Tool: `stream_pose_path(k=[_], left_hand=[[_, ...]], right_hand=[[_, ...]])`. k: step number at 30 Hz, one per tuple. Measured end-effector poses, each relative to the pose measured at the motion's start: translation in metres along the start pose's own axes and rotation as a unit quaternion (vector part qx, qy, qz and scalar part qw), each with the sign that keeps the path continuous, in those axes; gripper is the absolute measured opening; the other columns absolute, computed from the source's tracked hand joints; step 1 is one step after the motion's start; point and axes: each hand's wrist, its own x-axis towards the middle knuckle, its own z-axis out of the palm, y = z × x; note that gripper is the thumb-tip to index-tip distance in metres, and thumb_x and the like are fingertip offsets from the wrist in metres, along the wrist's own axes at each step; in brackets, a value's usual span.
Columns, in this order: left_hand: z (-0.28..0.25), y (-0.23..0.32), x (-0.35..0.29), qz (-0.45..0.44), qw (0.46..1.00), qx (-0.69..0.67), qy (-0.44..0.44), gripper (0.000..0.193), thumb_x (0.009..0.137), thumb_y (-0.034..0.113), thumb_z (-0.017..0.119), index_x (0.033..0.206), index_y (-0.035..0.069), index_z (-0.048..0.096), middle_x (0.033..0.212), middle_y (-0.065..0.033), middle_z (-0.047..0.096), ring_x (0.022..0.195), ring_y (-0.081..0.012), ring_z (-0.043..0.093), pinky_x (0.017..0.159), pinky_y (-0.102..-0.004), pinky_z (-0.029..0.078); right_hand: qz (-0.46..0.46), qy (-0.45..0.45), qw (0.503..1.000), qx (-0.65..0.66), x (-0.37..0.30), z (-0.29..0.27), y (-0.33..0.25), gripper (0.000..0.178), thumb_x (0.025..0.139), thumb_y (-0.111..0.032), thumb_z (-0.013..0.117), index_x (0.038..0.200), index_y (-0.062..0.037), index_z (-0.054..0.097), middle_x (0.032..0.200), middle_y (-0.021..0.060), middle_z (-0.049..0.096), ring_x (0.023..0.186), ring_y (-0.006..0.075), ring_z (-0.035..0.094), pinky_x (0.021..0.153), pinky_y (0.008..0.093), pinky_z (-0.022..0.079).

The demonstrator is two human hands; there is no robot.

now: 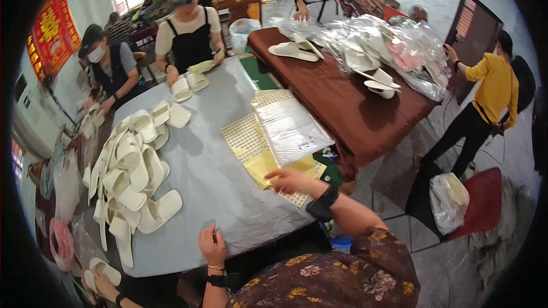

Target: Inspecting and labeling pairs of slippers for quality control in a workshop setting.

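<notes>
Head view, sticker sheets (240, 135), slanting down rightward

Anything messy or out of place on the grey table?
No spill stands out, but the patterned sheets lie askew, overlapping under the silvery packet, and the pale slippers at left are heaped at mixed angles.

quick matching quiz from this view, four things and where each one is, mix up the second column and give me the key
Things
1. Heap of cream-white open-toed slippers, unwrapped
2. Flat, shiny silvery-white plastic packet
3. Heap of pale slippers in clear plastic
4. Person's bare left hand

Places
A. On the brown cloth
B. At the near edge of the grey-covered table
C. On yellow printed sheets
D. Along the grey-covered table's left side

Pairs
1-D, 2-C, 3-A, 4-B
</notes>
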Motion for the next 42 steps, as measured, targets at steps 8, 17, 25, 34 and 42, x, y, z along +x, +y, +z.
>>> stream_pose_path(k=[8,17,25,34,42], left_hand=[[0.004,0.015,0.004,-0.02,0.999,-0.022,0.016,0.024,0.079,0.0,0.061,0.103,0.0,0.064,0.09,-0.0129,0.061,0.078,-0.0299,0.058,0.071,-0.0396,0.048],[0.002,0.013,0.007,0.009,0.999,0.049,-0.002,0.024,0.077,0.002,0.064,0.101,0.003,0.064,0.082,-0.0114,0.06,0.078,-0.0316,0.058,0.072,-0.0418,0.047],[-0.006,0.015,0.01,-0.044,0.998,0.048,-0.002,0.025,0.077,0.004,0.064,0.102,0.005,0.066,0.087,-0.0112,0.063,0.08,-0.032,0.059,0.072,-0.041,0.048],[-0.006,0.015,0.003,-0.026,0.999,0.048,0.004,0.024,0.077,0.008,0.066,0.101,0.006,0.066,0.088,-0.0111,0.063,0.081,-0.0315,0.06,0.073,-0.0402,0.049],[-0.013,0.021,0.01,-0.135,0.987,-0.072,-0.054,0.028,0.082,0.012,0.067,0.108,0.005,0.067,0.09,-0.0105,0.062,0.083,-0.0275,0.061,0.073,-0.0359,0.05]], right_hand=[[-0.226,0.518,0.824,0.036,-0.075,-0.208,-0.018,0.02,0.085,-0.01,0.062,0.104,-0.0025,0.064,0.076,0.0053,0.061,0.059,0.0122,0.054,0.05,0.0261,0.045],[0.045,0.686,0.487,-0.539,-0.108,-0.355,-0.018,0.068,0.073,-0.01,0.066,0.138,-0.0191,0.049,0.147,0.0148,0.038,0.129,0.0396,0.043,0.101,0.0494,0.045],[0.046,0.64,0.477,-0.601,-0.082,-0.371,-0.023,0.038,0.082,-0.016,0.068,0.12,-0.0162,0.062,0.133,0.0178,0.052,0.124,0.0356,0.049,0.095,0.0464,0.048],[-0.141,0.651,0.437,-0.605,-0.103,-0.378,-0.037,0.021,0.095,-0.013,0.051,0.112,-0.0094,0.063,0.114,0.0117,0.063,0.112,0.0333,0.056,0.089,0.046,0.049],[-0.342,0.624,0.566,-0.416,-0.106,-0.272,-0.143,0.028,0.102,-0.021,0.047,0.103,0.0039,0.06,0.087,0.0185,0.065,0.076,0.0305,0.06,0.072,0.0377,0.047]])
